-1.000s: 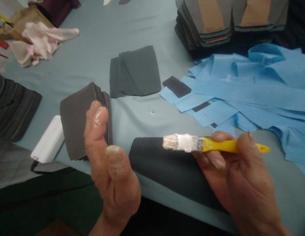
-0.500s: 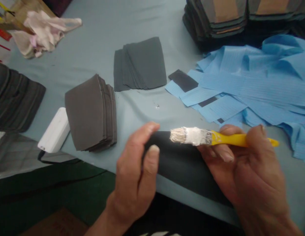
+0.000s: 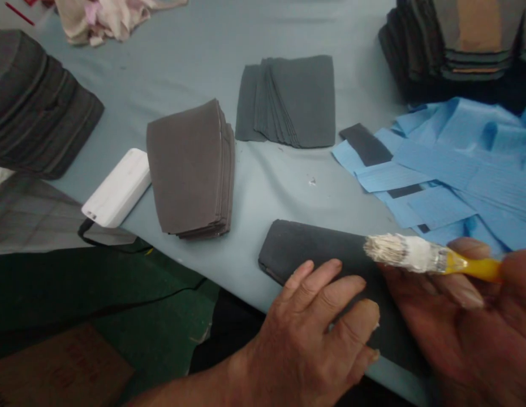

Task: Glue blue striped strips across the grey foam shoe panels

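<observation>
Left hand: the left hand (image 3: 314,333) lies open, fingers slightly spread, with its fingertips on the lower edge of the black pad (image 3: 314,246).

Right hand: the right hand (image 3: 470,299) is closed around the yellow handle of the paintbrush (image 3: 419,254), with its fingers under the handle.

Paintbrush: its bristles and metal band are caked with white paste. The bristles sit over the top edge of the black pad; I cannot tell whether they touch it.

Black pad: it lies flat on the bench (image 3: 263,34) near the front edge, under both hands.

Bench: a pale blue-grey cover spreads across it. Nearby are a stack of grey pads (image 3: 190,169), a fanned stack of grey sheets (image 3: 292,102), and a white block (image 3: 116,187) beside the stack of grey pads.

Right side: blue strips (image 3: 449,169) lie in a loose heap, with a dark scrap (image 3: 365,144) on them. Stacked dark panels (image 3: 415,56) stand behind.

Left side: a pile of dark panels (image 3: 38,107) lies at the bench edge.
</observation>
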The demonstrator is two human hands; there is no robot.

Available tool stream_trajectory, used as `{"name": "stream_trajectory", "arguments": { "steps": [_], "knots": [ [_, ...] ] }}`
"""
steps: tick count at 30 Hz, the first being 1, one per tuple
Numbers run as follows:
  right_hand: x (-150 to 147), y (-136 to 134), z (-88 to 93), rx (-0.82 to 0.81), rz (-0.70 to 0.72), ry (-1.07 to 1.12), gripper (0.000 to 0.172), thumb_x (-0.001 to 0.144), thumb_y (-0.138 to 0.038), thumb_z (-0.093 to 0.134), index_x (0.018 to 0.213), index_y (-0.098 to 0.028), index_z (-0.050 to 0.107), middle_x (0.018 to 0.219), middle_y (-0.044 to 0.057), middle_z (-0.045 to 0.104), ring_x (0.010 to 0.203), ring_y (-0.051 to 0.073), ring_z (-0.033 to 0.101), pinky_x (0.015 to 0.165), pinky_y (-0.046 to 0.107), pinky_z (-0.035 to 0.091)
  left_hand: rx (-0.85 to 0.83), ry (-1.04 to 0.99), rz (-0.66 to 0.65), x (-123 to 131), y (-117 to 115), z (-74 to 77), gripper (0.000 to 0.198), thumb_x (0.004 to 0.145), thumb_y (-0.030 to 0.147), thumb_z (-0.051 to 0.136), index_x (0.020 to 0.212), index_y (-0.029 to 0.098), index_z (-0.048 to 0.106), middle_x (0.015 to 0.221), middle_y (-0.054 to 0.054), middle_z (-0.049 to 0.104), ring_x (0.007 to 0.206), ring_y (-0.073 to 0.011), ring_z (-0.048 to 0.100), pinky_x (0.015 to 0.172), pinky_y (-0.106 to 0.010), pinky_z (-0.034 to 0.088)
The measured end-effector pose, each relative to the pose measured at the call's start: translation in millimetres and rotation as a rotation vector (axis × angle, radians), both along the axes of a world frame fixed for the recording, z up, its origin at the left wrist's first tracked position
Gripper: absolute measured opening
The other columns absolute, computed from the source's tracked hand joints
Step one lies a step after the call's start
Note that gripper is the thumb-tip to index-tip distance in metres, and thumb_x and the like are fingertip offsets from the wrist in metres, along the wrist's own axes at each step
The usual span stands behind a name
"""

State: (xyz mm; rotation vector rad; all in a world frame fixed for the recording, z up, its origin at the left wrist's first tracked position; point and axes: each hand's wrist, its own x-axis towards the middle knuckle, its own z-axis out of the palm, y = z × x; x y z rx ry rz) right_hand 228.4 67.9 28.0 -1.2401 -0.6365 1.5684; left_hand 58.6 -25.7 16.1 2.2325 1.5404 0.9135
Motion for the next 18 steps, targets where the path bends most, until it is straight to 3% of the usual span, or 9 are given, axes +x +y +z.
{"name": "stream_trajectory", "arguments": {
  "steps": [2,4,6,12,15,18],
  "knots": [
    [-4.0,2.2,3.9,0.05,-0.021,0.015,0.026,0.09,-0.053,0.079,0.077,-0.033,0.07,0.051,-0.005,0.036,0.053,0.013,0.046,0.068,0.026,0.058,-0.038,0.075,-0.048,-8.0,7.3,-0.6,0.061,0.097,0.044,0.074,0.147,0.014,0.056,0.154,-0.012,0.065,0.155,-0.0335,0.048,0.13,-0.051,0.039],
    [-7.2,3.6,7.2,0.076,-0.034,0.046,0.025,0.083,-0.047,0.087,0.076,-0.03,0.07,0.049,-0.006,0.038,0.053,0.012,0.05,0.069,0.025,0.059,-0.125,0.163,-0.076,-15.3,18.4,1.5,0.099,0.08,0.058,0.09,0.156,0.012,0.046,0.164,-0.019,0.053,0.16,-0.0408,0.04,0.131,-0.058,0.036],
    [-7.3,4.3,8.3,0.053,-0.03,0.077,0.027,0.082,-0.048,0.087,0.078,-0.027,0.07,0.049,-0.007,0.037,0.052,0.012,0.049,0.072,0.025,0.061,-0.217,0.231,-0.088,-20.2,30.7,6.9,0.125,0.063,0.06,0.099,0.161,0.009,0.039,0.169,-0.024,0.045,0.162,-0.0444,0.033,0.133,-0.061,0.031],
    [-1.0,6.8,-3.6,0.089,-0.011,0.129,0.037,0.076,-0.053,0.094,0.079,-0.025,0.07,0.047,-0.01,0.037,0.049,0.011,0.05,0.069,0.026,0.063,-0.309,0.337,-0.196,-20.8,54.9,25.2,0.132,0.06,0.056,0.102,0.164,0.01,0.034,0.175,-0.024,0.035,0.165,-0.0459,0.024,0.135,-0.065,0.021],
    [-2.1,7.7,-4.6,0.109,0.039,0.18,0.037,0.076,-0.053,0.095,0.082,-0.025,0.073,0.048,-0.011,0.037,0.05,0.01,0.05,0.067,0.024,0.062,-0.333,0.389,-0.198,-22.7,57.9,23.3,0.137,0.062,0.057,0.101,0.168,0.013,0.027,0.176,-0.023,0.032,0.166,-0.0442,0.024,0.136,-0.064,0.018],
    [4.6,9.2,6.6,0.14,0.083,0.22,0.034,0.079,-0.054,0.093,0.082,-0.026,0.074,0.049,-0.012,0.033,0.048,0.009,0.045,0.066,0.024,0.061,-0.298,0.424,-0.197,-27.9,60.3,15.7,0.137,0.061,0.058,0.101,0.168,0.013,0.028,0.174,-0.024,0.037,0.162,-0.0469,0.032,0.134,-0.067,0.021]
  ]
}}
